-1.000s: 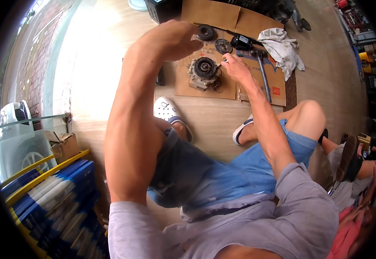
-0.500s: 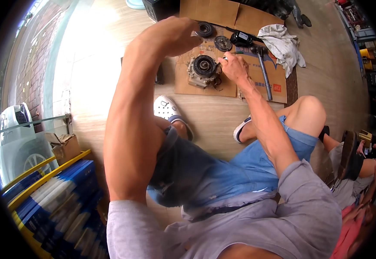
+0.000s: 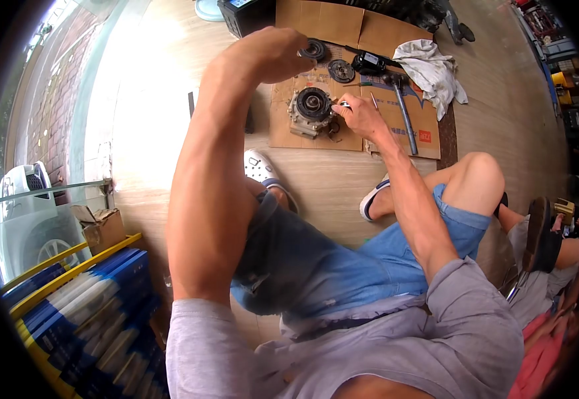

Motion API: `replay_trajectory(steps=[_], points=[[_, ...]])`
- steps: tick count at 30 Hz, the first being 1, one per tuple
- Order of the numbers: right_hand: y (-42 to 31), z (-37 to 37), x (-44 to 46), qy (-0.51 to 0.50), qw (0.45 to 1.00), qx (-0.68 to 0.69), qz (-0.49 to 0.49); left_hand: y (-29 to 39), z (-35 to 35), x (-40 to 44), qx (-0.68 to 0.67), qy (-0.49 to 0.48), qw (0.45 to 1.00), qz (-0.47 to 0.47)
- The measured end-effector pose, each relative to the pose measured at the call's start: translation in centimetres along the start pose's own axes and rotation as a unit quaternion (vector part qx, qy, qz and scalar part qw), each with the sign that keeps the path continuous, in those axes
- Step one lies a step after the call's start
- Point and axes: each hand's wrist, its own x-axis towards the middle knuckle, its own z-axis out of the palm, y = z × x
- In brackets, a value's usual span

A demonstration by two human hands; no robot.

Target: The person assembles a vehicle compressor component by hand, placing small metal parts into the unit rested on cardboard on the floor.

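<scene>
A metal compressor-like part (image 3: 312, 112) with a black ringed pulley on top stands on flattened cardboard (image 3: 283, 136). At its right side my right hand (image 3: 361, 116) is pinched on a small silvery tool, whose tip is by the pulley's edge. My left hand (image 3: 281, 56) hangs above and left of the part, fingers pointing right and partly hidden by the back of the hand; what it holds, if anything, is not visible. Beyond it lie a black ring (image 3: 313, 50) and a dark round plate (image 3: 341, 70).
A hammer (image 3: 404, 110), a black device (image 3: 369, 63) and a white rag (image 3: 428, 70) lie at the right. A black battery-like box (image 3: 243, 14) stands at the back left. Another person's leg (image 3: 568, 256) shows at the right edge.
My right hand has moved slightly down and left, closer to the pulley. A thin pointed item now shows beside it on the cardboard. My left hand has barely moved.
</scene>
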Motion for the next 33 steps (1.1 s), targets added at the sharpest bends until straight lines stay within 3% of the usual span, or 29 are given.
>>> replay_trajectory(steps=[5,14,20,29,33], points=[[0.1,0.6,-0.2,0.021,1.0,0.006,-0.02,0.3,0.2,0.0,0.0,-0.002,1.0,0.002],[-1.2,-0.4,-0.9,0.023,0.999,0.013,0.027,-0.4,0.1,0.0,-0.007,0.004,1.0,-0.01],[-1.3,0.1,-1.2,0.043,0.998,-0.017,-0.03,-0.6,0.1,0.4,0.0,0.003,1.0,-0.008],[-0.7,2.5,-2.1,0.103,0.991,-0.048,-0.075,0.0,0.6,0.8,0.005,0.01,1.0,0.005],[-0.3,3.6,-2.2,0.205,0.971,-0.011,-0.119,0.1,0.4,0.6,0.008,0.004,1.0,0.009]])
